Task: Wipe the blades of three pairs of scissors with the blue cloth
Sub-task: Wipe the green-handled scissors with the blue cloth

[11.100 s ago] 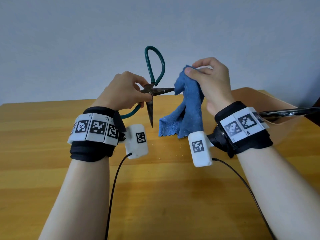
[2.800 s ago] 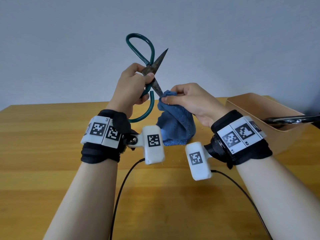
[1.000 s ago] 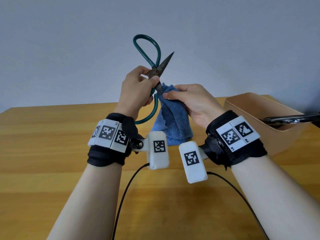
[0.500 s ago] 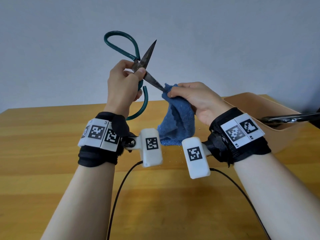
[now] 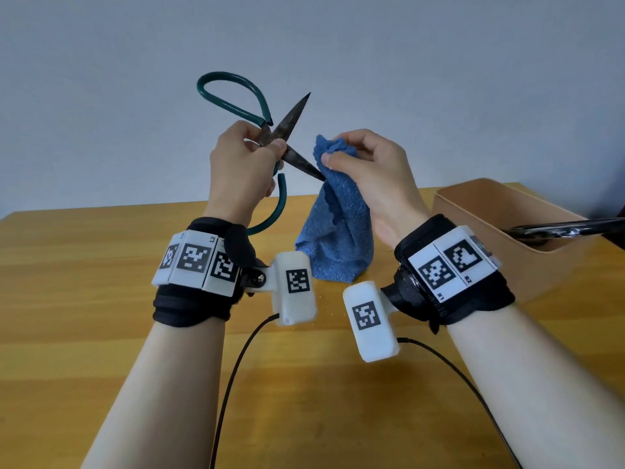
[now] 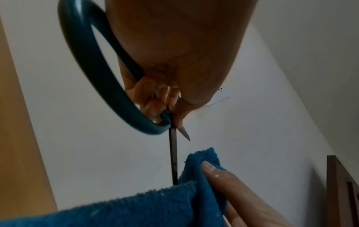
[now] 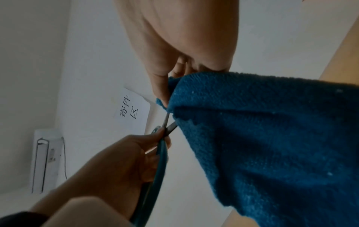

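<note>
Two black cables (image 5: 233, 377) are seen trailing over the near part of the wooden desk (image 5: 67, 333), each running up to a white camera block worn at a wrist. Farther on, the blue cloth (image 5: 338, 228) hangs down with its lower edge on the desk, its top bunched and pinched by the curled fingers (image 5: 333, 160) of the right hand (image 5: 372, 170). To the right, a tan bin (image 5: 507, 211) stands on the desk, and the dark handles of another pair of scissors (image 5: 568, 228) are laid across its rim. The green-handled scissors (image 5: 270, 137) are held above the desk, left of the cloth, gripped at the pivot by the left hand (image 5: 240, 164) with its fingers closed round them. The blades are spread: one is pointed up and to the right, the other down and to the right, its tip met by the cloth. One handle loop is raised up and to the left; the other curves down behind the left hand. A plain grey wall (image 5: 439, 62) is seen beyond.
</note>
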`<state>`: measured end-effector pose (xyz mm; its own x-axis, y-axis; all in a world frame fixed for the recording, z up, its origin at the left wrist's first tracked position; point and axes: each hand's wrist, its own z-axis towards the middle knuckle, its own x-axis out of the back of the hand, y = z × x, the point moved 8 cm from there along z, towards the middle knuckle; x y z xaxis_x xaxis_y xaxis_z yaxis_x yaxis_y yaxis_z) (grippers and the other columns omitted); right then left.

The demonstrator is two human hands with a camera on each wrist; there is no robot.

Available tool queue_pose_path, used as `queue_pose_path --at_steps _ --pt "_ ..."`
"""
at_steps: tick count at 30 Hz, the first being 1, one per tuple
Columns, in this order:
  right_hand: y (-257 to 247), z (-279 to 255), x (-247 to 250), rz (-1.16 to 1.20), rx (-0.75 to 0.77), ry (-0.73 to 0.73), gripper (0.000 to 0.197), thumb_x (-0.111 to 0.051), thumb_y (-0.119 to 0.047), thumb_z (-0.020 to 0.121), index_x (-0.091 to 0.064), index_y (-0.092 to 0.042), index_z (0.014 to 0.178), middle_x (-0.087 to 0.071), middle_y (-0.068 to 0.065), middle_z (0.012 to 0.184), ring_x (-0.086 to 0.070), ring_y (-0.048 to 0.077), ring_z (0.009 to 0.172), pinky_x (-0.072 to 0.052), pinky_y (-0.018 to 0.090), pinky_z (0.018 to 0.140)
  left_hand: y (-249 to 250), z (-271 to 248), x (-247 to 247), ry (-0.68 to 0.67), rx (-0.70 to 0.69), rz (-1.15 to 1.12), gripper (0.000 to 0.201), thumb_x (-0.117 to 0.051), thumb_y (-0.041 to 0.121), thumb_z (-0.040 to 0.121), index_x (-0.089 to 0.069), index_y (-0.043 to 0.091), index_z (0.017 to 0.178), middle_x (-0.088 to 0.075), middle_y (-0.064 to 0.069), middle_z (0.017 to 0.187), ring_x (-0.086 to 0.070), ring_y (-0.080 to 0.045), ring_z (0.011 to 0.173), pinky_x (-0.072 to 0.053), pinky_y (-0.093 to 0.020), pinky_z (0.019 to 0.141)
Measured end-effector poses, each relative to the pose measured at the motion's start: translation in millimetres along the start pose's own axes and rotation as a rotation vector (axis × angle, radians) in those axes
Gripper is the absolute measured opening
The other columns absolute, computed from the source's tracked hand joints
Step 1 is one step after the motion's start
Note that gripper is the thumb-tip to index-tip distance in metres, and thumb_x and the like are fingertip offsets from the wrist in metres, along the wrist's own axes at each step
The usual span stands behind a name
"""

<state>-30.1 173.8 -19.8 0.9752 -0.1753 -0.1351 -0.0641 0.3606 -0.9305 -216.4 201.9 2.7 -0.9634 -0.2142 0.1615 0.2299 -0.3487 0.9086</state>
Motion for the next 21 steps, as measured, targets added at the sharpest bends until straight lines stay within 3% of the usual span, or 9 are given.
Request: queue_pose_path --at_steps 4,7,11,14,17,19,21 --pt "1 3 11 -0.012 0.016 0.092 0.018 -0.076 -0.007 0.080 -0.073 -0.010 0.097 -0.071 0.007 0.094 -0.070 0.027 0.091 -0.058 0.040 0.084 1 2 12 0.087 -0.053 0.058 0.009 -0.062 0.018 0.092 -0.054 0.017 0.094 -0.070 -0.009 0.084 -0.056 -0.017 0.062 -0.044 -0.029 0.056" --pt "3 4 13 0.021 -0.014 0.071 0.019 -0.077 -0.007 0.081 -0.073 -0.007 0.100 -0.071 0.005 0.089 -0.069 0.021 0.083 -0.058 0.037 0.081 -2 3 15 0.108 -0.051 0.062 0.010 -0.062 0.018 0.092 -0.052 0.018 0.093 -0.071 -0.005 0.079 -0.055 -0.013 0.058 -0.044 -0.033 0.062" --pt "-1 -1 -1 -0.007 0.009 -0.042 0.022 -0.078 -0.007 0.082 -0.070 -0.002 0.102 -0.074 0.011 0.090 -0.071 0.017 0.078 -0.059 0.030 0.075 0 0 2 0.043 -0.052 0.076 0.010 -0.062 0.015 0.093 -0.051 0.015 0.093 -0.070 -0.003 0.076 -0.054 -0.016 0.055 -0.041 -0.028 0.051" --pt "-2 0 -2 -0.172 0.084 0.020 0.015 -0.082 -0.013 0.078 -0.074 -0.010 0.091 -0.072 0.003 0.082 -0.069 0.015 0.078 -0.060 0.036 0.078 4 -5 -17 -0.042 -0.061 0.099 0.013 -0.063 0.013 0.093 -0.051 0.014 0.090 -0.068 -0.002 0.072 -0.052 -0.012 0.046 -0.038 -0.024 0.043" --pt "0 2 3 -0.270 0.102 0.050 0.013 -0.084 -0.015 0.075 -0.074 -0.014 0.084 -0.069 0.000 0.075 -0.065 0.014 0.073 -0.060 0.041 0.077 7 -10 -31 -0.094 -0.066 0.116 0.019 -0.064 0.012 0.092 -0.049 0.017 0.082 -0.056 0.003 0.066 -0.045 -0.012 0.040 -0.038 -0.027 0.044" --pt "0 5 8 -0.294 0.106 0.066 0.015 -0.084 -0.017 0.074 -0.072 -0.013 0.082 -0.057 0.000 0.068 -0.054 0.014 0.066 -0.054 0.041 0.067 8 -11 -36 -0.139 -0.057 0.118 0.017 -0.065 0.013 0.093 -0.051 0.014 0.083 -0.052 0.002 0.063 -0.041 -0.013 0.037 -0.039 -0.028 0.045" --pt "1 7 11 -0.315 0.092 0.072 0.017 -0.085 -0.020 0.075 -0.071 -0.014 0.082 -0.043 -0.005 0.066 -0.043 0.011 0.063 -0.041 0.030 0.060 8 -11 -37 -0.177 -0.034 0.103 0.012 -0.065 0.013 0.093 -0.054 0.009 0.089 -0.052 -0.001 0.064 -0.040 -0.013 0.038 -0.039 -0.028 0.046"
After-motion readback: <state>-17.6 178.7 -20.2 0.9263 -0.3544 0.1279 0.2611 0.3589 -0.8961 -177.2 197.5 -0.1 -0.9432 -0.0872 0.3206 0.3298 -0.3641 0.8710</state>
